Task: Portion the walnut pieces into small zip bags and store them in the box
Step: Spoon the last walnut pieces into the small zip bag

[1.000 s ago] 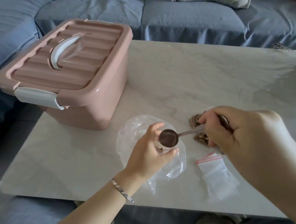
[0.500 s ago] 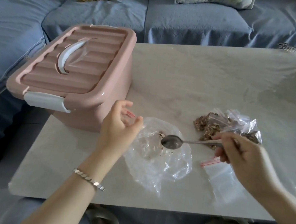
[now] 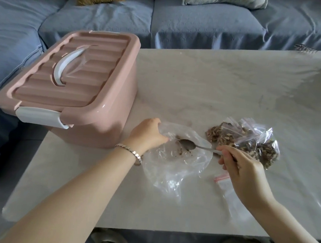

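A large clear plastic bag (image 3: 173,166) lies flat on the marble table (image 3: 215,83), with a few walnut crumbs (image 3: 183,151) on it. My left hand (image 3: 148,133) grips the bag's far left edge. My right hand (image 3: 242,165) holds a metal spoon (image 3: 187,143) by its handle, the bowl resting on the bag among the crumbs. Behind my right hand sit small zip bags filled with walnut pieces (image 3: 247,141). An empty small zip bag (image 3: 230,190) with a red strip lies under my right wrist. The pink box (image 3: 70,88) stands at the left, lid shut.
A blue sofa (image 3: 181,22) with cushions runs behind and to the left of the table. The box sits at the table's left edge, partly overhanging. Bare marble stretches across the far and right parts of the table. Round table feet show below the near edge.
My left hand let go of the small bag at the spoon and moved left to the big bag's edge. My right hand drew back and lowered the spoon onto the big bag.
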Available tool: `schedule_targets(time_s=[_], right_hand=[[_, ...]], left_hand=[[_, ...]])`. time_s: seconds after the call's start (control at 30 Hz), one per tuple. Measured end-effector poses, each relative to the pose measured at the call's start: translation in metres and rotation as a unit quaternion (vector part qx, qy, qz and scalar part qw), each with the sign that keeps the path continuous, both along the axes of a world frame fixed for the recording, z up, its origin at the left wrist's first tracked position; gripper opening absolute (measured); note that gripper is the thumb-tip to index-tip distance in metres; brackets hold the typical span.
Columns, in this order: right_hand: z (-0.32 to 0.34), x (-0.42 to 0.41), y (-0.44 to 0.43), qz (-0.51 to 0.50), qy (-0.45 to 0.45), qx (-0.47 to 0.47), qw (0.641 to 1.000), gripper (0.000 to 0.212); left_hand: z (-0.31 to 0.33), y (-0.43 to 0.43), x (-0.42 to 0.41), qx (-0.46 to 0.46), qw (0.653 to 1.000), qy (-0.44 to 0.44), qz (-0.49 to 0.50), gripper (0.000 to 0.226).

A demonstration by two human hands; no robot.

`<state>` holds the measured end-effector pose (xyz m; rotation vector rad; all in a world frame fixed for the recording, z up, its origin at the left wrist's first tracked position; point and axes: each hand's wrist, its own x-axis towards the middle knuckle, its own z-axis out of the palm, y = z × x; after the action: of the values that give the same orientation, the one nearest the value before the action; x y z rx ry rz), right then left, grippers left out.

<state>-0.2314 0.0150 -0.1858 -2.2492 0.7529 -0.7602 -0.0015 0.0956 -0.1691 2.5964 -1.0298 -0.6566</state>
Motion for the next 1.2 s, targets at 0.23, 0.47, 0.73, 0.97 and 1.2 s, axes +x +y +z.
schedule_targets(time_s=[0.23,0.47,0.73,0.97,1.2], right_hand=[[0.001,-0.013,-0.004,0.109,0.002,-0.028,0.994,0.052],[-0.002,-0.025,-0.01,0.109,-0.026,-0.021,0.993,0.044],[-0.012,-0.011,0.003,-0.058,-0.103,0.103,0.988,0.05],[-0.015,-0.018,0.021,-0.133,-0.109,0.121,0.978,0.048],[-0.018,-0.016,0.033,-0.171,-0.099,0.107,0.974,0.054]], left_hand=[[0.001,-0.012,0.004,0.069,0.994,-0.085,-0.01,0.014],[0.007,-0.007,0.003,0.055,0.996,-0.067,0.028,0.016],[-0.007,0.018,-0.016,-0.031,0.998,0.032,0.04,0.018],[-0.027,0.028,-0.021,-0.062,0.983,0.133,0.109,0.029],[-0.028,0.02,-0.022,-0.079,0.952,0.235,0.182,0.019]])
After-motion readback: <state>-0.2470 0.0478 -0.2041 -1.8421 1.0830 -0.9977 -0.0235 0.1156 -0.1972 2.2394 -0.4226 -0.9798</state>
